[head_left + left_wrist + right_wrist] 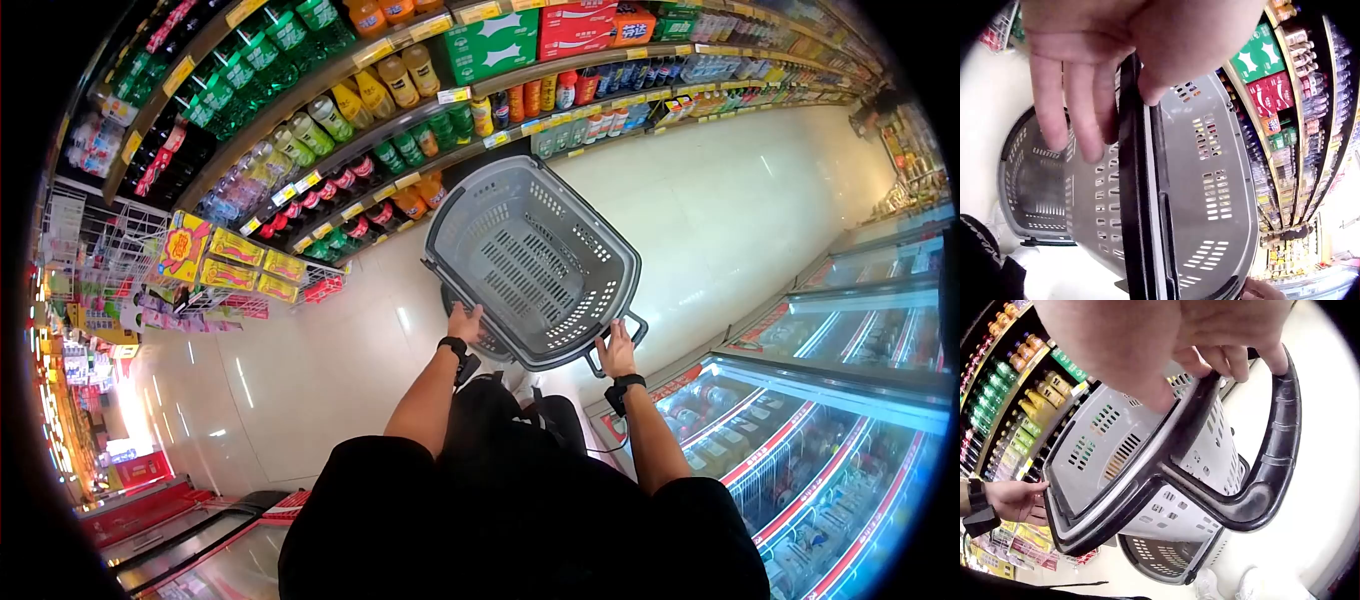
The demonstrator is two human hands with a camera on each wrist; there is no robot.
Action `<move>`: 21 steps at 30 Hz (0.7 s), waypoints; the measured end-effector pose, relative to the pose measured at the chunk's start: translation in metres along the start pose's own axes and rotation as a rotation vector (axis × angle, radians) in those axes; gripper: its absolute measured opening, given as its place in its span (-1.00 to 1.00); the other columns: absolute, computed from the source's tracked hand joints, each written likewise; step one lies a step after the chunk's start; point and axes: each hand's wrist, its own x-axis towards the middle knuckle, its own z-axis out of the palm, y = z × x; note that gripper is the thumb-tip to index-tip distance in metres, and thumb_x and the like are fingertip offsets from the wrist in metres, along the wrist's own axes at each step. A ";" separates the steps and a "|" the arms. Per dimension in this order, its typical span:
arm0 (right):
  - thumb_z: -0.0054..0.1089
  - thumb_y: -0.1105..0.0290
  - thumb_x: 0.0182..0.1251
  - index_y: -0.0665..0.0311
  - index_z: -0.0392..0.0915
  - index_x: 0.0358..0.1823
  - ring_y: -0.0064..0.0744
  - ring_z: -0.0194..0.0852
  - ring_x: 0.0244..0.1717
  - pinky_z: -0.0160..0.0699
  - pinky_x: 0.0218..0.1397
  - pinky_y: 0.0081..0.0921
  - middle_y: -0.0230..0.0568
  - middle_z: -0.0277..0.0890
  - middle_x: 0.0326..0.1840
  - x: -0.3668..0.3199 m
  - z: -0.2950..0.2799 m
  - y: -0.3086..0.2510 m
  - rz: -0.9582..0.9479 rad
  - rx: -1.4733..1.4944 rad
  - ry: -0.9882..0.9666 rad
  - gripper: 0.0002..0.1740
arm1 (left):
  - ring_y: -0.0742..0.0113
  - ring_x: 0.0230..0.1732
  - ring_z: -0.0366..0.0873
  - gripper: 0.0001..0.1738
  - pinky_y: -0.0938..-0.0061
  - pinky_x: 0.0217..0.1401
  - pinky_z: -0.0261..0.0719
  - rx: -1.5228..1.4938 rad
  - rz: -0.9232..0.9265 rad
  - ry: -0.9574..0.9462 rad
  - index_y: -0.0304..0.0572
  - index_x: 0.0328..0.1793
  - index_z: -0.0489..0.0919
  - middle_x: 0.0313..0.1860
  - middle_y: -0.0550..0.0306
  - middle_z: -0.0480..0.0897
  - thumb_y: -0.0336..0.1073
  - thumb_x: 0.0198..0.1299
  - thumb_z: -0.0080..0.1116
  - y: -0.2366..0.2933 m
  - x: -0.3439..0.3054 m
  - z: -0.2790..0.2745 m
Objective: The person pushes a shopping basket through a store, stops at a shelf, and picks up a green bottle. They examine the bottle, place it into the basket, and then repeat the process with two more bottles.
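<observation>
Both hands hold a grey plastic shopping basket (468,205) with slotted walls and a black rim; nothing lies inside it. My left hand (464,325) grips the rim at the near left side. In the left wrist view its thumb is inside the rim and its fingers (1082,109) extend down the outer wall. At the near right corner, my right hand (617,352) grips the rim beside a black folding handle (1282,434). Its thumb goes over the inner edge, and fingertips reach toward the handle. A second, darker basket (1035,181) stands lower, below the held one.
Shelves of bottled drinks (350,110) and drink cartons (490,48) curve along the far side. A wire rack with yellow packets (232,262) stands at left. Glass-topped freezers (790,440) line the right. Pale tiled floor (720,190) runs between them.
</observation>
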 end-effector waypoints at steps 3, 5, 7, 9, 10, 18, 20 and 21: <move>0.22 0.25 0.33 0.59 0.19 0.37 0.46 0.28 0.32 0.36 0.38 -0.03 0.56 0.17 0.38 0.022 -0.009 0.002 -0.019 0.000 -0.015 -0.27 | 0.00 -0.28 0.76 -0.15 0.24 -0.45 0.69 0.040 0.004 -0.091 -0.28 0.59 -0.04 0.16 -0.19 0.59 -0.11 0.39 0.15 0.007 0.047 0.008; 0.22 0.26 0.33 0.60 0.19 0.36 0.48 0.23 0.35 0.32 0.41 -0.07 0.60 0.14 0.39 0.033 -0.010 0.009 -0.007 0.024 -0.014 -0.28 | 0.02 -0.26 0.77 -0.18 0.23 -0.43 0.70 0.019 0.047 -0.157 -0.28 0.59 -0.01 0.16 -0.15 0.59 -0.12 0.39 0.14 0.014 0.066 0.018; 0.23 0.26 0.33 0.61 0.18 0.36 0.48 0.19 0.37 0.29 0.43 -0.07 0.62 0.12 0.39 0.036 -0.008 0.011 0.003 0.007 0.028 -0.27 | 0.01 -0.21 0.75 -0.34 0.20 -0.33 0.70 0.048 0.039 -0.167 -0.25 0.48 0.10 0.14 -0.12 0.60 -0.13 0.42 0.09 0.037 0.067 0.030; 0.23 0.24 0.33 0.62 0.13 0.38 0.49 0.13 0.42 0.24 0.46 -0.06 0.65 0.09 0.40 0.039 -0.012 0.007 0.076 0.030 0.012 -0.23 | 0.00 -0.11 0.73 -0.59 0.12 -0.21 0.69 0.043 0.017 -0.159 -0.17 0.28 0.28 0.18 -0.10 0.59 -0.13 0.48 0.01 0.050 0.076 0.046; 0.23 0.23 0.33 0.62 0.12 0.38 0.48 0.11 0.43 0.21 0.47 -0.05 0.62 0.10 0.41 0.042 -0.015 0.005 0.086 0.034 0.016 -0.22 | -0.01 -0.17 0.74 -0.36 0.22 -0.38 0.72 0.026 0.034 -0.115 -0.29 0.46 0.21 0.11 -0.12 0.62 -0.13 0.40 0.12 0.052 0.084 0.053; 0.28 0.27 0.27 0.56 0.17 0.32 0.54 0.14 0.38 0.27 0.43 -0.03 0.61 0.18 0.33 0.049 -0.018 0.015 0.082 0.037 0.068 -0.27 | -0.11 0.02 0.64 -0.59 0.12 -0.10 0.68 0.208 0.163 -0.142 -0.36 0.16 0.36 0.06 -0.15 0.62 -0.15 0.41 0.06 0.067 0.116 0.079; 0.26 0.20 0.30 0.58 0.13 0.37 0.51 0.13 0.40 0.24 0.45 -0.06 0.62 0.14 0.37 0.048 -0.021 0.015 0.086 0.034 0.035 -0.21 | -0.05 -0.03 0.66 -0.62 0.14 -0.22 0.72 0.187 0.141 -0.193 -0.35 0.13 0.35 0.02 -0.10 0.61 -0.18 0.42 0.05 0.073 0.119 0.078; 0.26 0.16 0.32 0.59 0.11 0.39 0.50 0.12 0.41 0.23 0.47 -0.07 0.62 0.12 0.39 0.048 -0.022 0.017 0.085 0.034 0.017 -0.18 | -0.02 -0.04 0.66 -0.63 0.15 -0.26 0.73 0.151 0.099 -0.221 -0.34 0.13 0.35 0.01 -0.08 0.61 -0.18 0.42 0.04 0.086 0.110 0.076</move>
